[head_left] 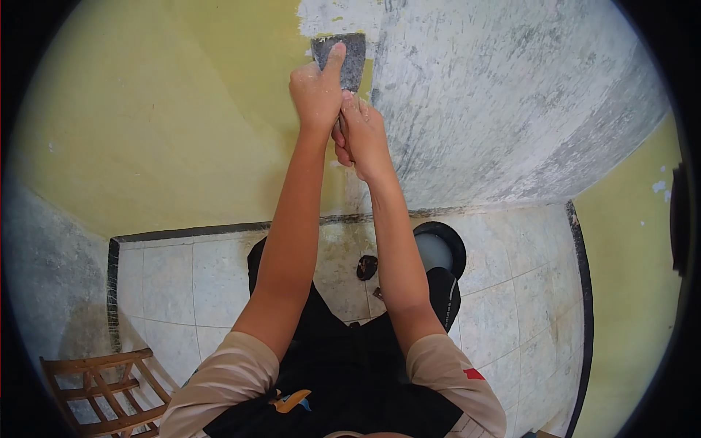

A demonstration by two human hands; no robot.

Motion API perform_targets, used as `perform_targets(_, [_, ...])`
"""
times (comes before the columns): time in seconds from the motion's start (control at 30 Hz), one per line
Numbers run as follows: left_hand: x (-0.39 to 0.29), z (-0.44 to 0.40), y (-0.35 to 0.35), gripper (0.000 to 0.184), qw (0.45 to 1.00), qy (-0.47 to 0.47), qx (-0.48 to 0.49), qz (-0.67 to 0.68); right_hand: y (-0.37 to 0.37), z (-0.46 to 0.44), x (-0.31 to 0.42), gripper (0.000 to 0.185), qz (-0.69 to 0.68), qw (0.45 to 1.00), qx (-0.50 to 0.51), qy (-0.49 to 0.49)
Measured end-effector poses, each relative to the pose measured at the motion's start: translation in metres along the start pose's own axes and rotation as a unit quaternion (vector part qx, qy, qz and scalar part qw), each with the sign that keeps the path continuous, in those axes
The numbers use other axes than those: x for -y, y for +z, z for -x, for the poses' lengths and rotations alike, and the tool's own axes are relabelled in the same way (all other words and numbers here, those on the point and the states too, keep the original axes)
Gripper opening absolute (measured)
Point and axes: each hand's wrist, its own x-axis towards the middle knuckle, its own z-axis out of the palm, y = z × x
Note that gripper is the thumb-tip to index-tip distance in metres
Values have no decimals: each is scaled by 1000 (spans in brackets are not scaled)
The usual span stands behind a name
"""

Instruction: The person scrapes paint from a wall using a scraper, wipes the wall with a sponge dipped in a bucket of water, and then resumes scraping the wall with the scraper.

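A scraper (353, 64) with a wide, dark grey blade lies against the wall, its edge pointing up at the border between yellow-green paint and bare patches. My right hand (364, 137) is wrapped around its handle, which is mostly hidden by the fingers. Just above, my left hand (315, 95) grips the tool near the base of the blade, thumb stretched along the blade's face. Pale dust specks both hands. The wall (219, 95) is painted yellow-green on the left and scraped to whitish grey on the right.
A black basin (458, 247) with cloudy liquid stands on the tiled floor (496, 314) by my right knee. A small dark object (366, 267) lies between my legs. At lower left is a wooden slatted piece of furniture (109, 398). Walls rise on both sides.
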Motion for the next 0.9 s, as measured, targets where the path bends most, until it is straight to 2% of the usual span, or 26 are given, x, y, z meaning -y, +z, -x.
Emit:
perform_targets(0.3, [25, 6, 4, 72, 1000, -14, 3, 1, -5, 5, -18, 37, -10, 1000, -26, -12])
perform_targets(0.67, [9, 15, 8, 72, 999, 15, -32, -24, -20, 11, 8, 46, -35, 996, 28, 73])
perform_targets(0.9, [5, 14, 13, 70, 997, 47, -55, 5, -24, 12, 20, 47, -26, 996, 35, 84])
